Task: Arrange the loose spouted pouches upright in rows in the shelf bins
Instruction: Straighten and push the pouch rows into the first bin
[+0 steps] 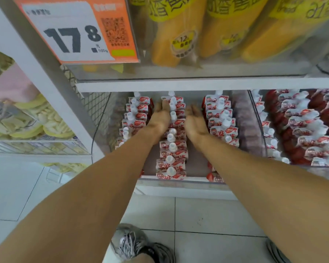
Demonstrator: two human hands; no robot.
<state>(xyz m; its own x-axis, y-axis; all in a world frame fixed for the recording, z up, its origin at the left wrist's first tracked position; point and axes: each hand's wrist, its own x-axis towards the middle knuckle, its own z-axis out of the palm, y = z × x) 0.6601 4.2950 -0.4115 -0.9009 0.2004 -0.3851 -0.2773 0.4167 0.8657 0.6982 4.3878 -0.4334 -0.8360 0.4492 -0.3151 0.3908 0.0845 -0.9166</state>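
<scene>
We've got both hands flat-fingered, holding nothing: left hand (160, 118) and right hand (195, 123) flank the middle pouch row (172, 149) in the bin (179, 180). Row runs front-to-back between them; left touches it, nearer.

Two bare forearms, extended forward, side by side. Left hand (160, 115): back up, fingers straight, pointing away. Right hand (195, 122): turned on edge, palm facing left, fingers straight. Hands near, not touching
</scene>
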